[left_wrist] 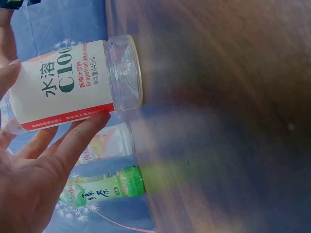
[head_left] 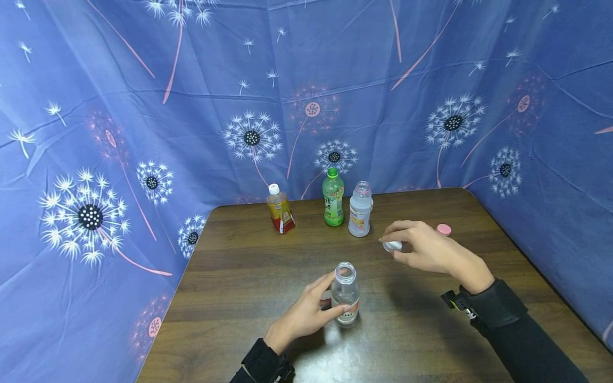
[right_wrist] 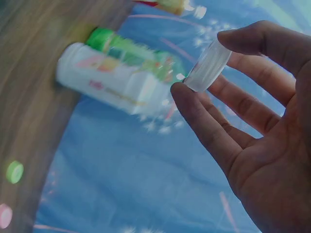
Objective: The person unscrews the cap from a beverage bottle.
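Note:
My left hand (head_left: 306, 311) grips a clear bottle (head_left: 346, 292) that stands upright and uncapped near the front middle of the table. Its white label (left_wrist: 63, 82) reads C100 Grapefruit in the left wrist view, with fingers on one side and the thumb on the other. Off to the right, my right hand (head_left: 423, 247) pinches a whitish translucent cap (right_wrist: 209, 65) between thumb and fingertip, above the table and apart from the bottle.
Along the back of the brown table (head_left: 230, 282) stand a white-capped bottle of amber drink (head_left: 280, 210), a green tea bottle (head_left: 333, 199) and a pale uncapped bottle (head_left: 361, 210). Loose pink (head_left: 444, 230) and green (right_wrist: 15, 172) caps lie at right. A blue curtain (head_left: 383, 133) hangs behind.

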Demonstrator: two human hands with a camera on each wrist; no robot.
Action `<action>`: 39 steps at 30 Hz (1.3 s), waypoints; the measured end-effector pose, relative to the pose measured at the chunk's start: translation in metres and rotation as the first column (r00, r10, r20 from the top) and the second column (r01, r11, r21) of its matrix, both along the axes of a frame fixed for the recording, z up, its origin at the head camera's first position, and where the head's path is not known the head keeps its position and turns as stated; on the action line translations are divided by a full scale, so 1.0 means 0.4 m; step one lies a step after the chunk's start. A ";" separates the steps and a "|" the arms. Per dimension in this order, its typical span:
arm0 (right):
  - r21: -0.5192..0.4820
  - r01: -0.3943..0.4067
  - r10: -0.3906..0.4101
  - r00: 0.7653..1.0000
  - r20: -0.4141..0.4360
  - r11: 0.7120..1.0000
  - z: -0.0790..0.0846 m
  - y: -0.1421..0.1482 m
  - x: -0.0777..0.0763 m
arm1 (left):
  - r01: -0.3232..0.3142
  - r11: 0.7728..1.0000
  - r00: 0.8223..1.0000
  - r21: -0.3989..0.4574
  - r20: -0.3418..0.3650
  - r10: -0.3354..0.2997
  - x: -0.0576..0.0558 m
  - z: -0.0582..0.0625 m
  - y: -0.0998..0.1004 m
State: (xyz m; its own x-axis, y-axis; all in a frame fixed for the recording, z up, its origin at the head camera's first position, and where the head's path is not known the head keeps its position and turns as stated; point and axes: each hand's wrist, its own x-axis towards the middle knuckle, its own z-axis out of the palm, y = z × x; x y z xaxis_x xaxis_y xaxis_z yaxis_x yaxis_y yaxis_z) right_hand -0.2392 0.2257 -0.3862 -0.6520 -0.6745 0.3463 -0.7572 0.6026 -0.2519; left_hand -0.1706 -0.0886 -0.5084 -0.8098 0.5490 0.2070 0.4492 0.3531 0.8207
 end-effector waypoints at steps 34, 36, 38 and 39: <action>0.168 -0.213 0.227 0.971 -0.073 0.963 0.091 -0.230 0.134 | 0.027 0.999 0.998 0.026 0.053 -0.028 0.006 -0.004 -0.001; 0.174 -0.193 0.211 0.973 -0.089 0.966 0.093 -0.237 0.139 | 0.031 0.999 0.998 0.043 0.053 -0.033 0.005 -0.005 -0.001; 0.173 -0.179 0.198 0.976 -0.096 0.969 0.094 -0.245 0.143 | 0.032 0.998 0.999 0.059 0.041 -0.035 0.004 -0.006 0.000; 0.172 -0.173 0.192 0.977 -0.097 0.970 0.095 -0.249 0.145 | 0.032 0.997 0.999 0.069 0.037 -0.035 0.004 -0.006 0.001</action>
